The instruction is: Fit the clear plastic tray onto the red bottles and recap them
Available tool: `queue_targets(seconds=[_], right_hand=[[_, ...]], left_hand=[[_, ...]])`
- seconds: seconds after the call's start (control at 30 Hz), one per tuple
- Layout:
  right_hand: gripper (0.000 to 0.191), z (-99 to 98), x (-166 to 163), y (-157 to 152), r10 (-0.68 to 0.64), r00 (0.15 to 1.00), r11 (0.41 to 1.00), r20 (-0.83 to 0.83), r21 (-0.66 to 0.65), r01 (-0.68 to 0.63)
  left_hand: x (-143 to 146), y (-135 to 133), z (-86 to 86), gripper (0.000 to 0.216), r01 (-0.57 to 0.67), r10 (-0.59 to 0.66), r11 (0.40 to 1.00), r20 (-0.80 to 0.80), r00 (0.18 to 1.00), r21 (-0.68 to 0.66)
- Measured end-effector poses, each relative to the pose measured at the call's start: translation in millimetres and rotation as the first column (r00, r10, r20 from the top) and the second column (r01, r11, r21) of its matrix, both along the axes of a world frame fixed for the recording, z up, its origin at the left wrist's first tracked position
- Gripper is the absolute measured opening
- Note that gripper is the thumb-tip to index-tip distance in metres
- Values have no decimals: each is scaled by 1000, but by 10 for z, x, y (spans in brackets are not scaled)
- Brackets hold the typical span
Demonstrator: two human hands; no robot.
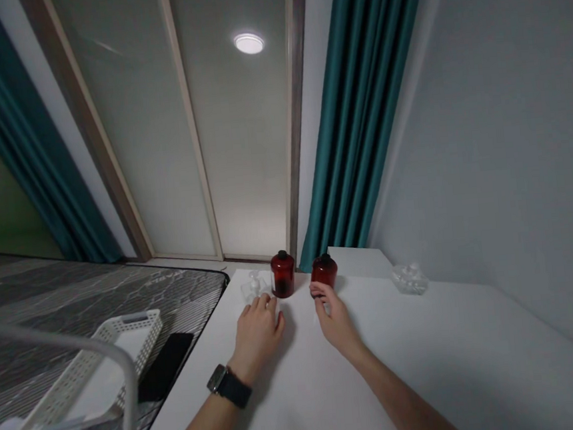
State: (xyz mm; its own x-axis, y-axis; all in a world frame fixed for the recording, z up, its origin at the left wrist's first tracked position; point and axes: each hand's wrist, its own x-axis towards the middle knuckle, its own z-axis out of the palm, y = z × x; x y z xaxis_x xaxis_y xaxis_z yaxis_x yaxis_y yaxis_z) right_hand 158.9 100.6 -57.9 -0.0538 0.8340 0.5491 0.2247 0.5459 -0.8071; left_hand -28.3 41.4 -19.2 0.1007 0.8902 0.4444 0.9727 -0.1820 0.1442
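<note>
Touching lower front of right dark-red bottle (325,269), right hand (336,321); fingers partly bent at base, firmness of hold cannot be told; left hand (256,324), smartwatch (219,379) at wrist, palm down, fingers loosely bent, thumb apart, nothing seen gripped; left dark-red bottle (283,275) upright just beyond; clear plastic piece (255,286) near left fingertips, contact unclear; both bottles black-topped, near far edge of white table (303,407); crumpled clear plastic (410,279) farther right.
</note>
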Motion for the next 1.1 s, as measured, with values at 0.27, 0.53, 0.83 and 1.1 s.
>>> queue_targets(seconds=[0.27, 0.53, 0.83, 1.1], right_hand=[[48, 163, -520, 362, 73, 997, 995, 6, 63, -74], [57, 150, -866, 804, 27, 1000, 998, 8, 48, -28], [53, 274, -733, 730, 46, 998, 998, 50, 40, -48], [53, 518, -289, 127, 80, 991, 994, 112, 66, -88]], left_hand=[[-109, 46, 17, 20, -80, 80, 996, -8, 997, -45], [-184, 54, -8, 20, -94, 93, 995, -25, 995, -44], [-200, 98, 1, 27, -73, 62, 990, 90, 994, 121], [-26, 59, -55, 57, 234, -327, 932, 364, 872, 276]])
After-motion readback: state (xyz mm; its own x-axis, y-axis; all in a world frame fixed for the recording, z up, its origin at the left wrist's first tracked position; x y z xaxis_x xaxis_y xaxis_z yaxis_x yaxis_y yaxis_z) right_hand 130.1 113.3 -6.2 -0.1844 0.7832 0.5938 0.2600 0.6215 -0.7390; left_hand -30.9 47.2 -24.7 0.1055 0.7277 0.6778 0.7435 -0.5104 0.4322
